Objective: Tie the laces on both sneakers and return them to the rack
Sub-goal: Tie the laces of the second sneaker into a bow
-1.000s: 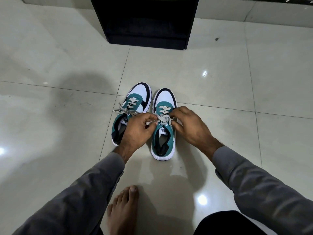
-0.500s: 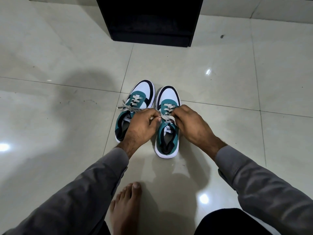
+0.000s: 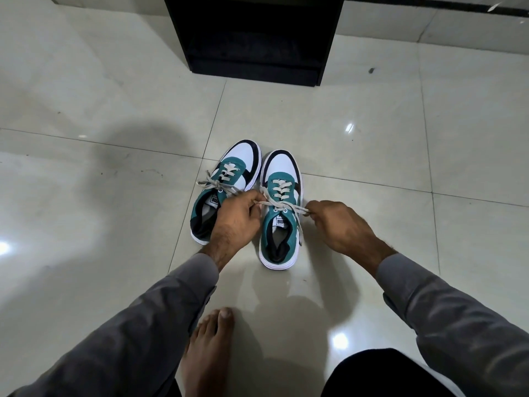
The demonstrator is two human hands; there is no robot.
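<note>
Two teal, white and black sneakers stand side by side on the floor, toes pointing away from me. The left sneaker (image 3: 229, 179) has a bow in its pale laces. Over the right sneaker (image 3: 282, 224) the lace (image 3: 282, 205) is stretched sideways between my hands. My left hand (image 3: 234, 222) pinches one end between the two shoes and covers part of the left sneaker. My right hand (image 3: 343, 227) pinches the other end just right of the shoe.
A black rack (image 3: 254, 38) stands on the pale tiled floor (image 3: 400, 133) about a tile beyond the sneakers. My bare foot (image 3: 209, 348) rests on the floor below my left arm. A small dark speck (image 3: 371, 70) lies right of the rack.
My hands have pulled apart: the right hand moved from over the right sneaker out to its right side, drawing the lace taut across the shoe. The sneakers stayed in place.
</note>
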